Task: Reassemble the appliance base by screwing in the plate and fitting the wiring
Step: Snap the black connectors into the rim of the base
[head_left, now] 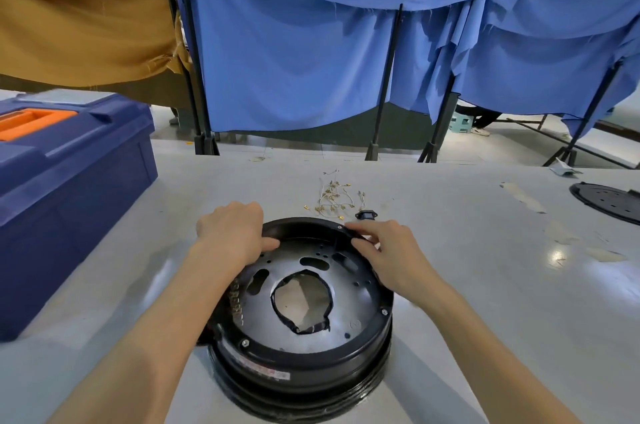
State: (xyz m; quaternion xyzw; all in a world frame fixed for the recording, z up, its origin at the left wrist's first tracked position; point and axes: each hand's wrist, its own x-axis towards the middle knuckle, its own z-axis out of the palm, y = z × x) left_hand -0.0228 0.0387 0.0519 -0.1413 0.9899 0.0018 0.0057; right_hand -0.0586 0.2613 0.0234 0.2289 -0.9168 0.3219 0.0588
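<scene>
Left hand (pixel 230 233) and right hand (pixel 384 250) clamp fingers on the rim of the round black plastic base (pixel 304 356), whose perforated silver plate (pixel 349 306) probably needs hole-alignment, then screws.

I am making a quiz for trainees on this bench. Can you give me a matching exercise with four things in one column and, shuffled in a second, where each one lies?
Things:
1. blue toolbox
2. loose wires
3. metal plate
4. black disc

Places:
A. inside the black base
B. at the far right of the table
C. on the table just beyond the base
D. at the left of the table

Pairs: 1-D, 2-C, 3-A, 4-B
</scene>
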